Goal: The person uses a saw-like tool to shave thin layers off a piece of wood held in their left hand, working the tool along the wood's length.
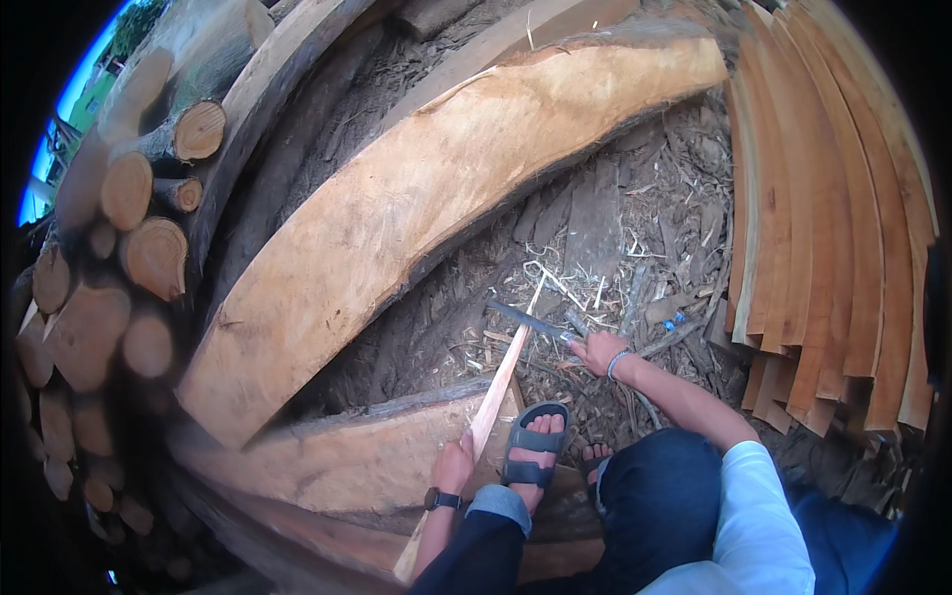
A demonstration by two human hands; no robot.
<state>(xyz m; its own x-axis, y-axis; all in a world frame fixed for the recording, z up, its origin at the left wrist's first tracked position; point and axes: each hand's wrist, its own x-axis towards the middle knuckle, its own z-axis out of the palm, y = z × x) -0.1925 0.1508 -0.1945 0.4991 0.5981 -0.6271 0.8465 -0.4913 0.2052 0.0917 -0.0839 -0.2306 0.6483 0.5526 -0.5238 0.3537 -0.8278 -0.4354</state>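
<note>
Slat [496,392] work sits among far bigger timber, so start with the bulk: a huge pale slab [436,208] runs diagonally from lower left to upper right across the middle. Left of it stands a stack of logs [129,258], cut ends facing the camera. Along the right edge a fan of thin boards [833,218] leans side by side. Under the person's feet lies a lower slab [337,461], its bark edge uppermost. Between slabs and boards the ground [615,238] is strewn with bark, chips and shavings.

A sandal [535,441] on one foot rests on the lower slab's end, just beside the slat. That slat, a long narrow pale strip, slants from the bottom edge up toward the chips. The left hand [453,464] is closed around its lower part, a watch on that wrist. The right hand [595,349], with a bracelet on the wrist, is clenched on the handle of a blade [531,320], whose dark metal lies across the slat's upper end, touching it.
</note>
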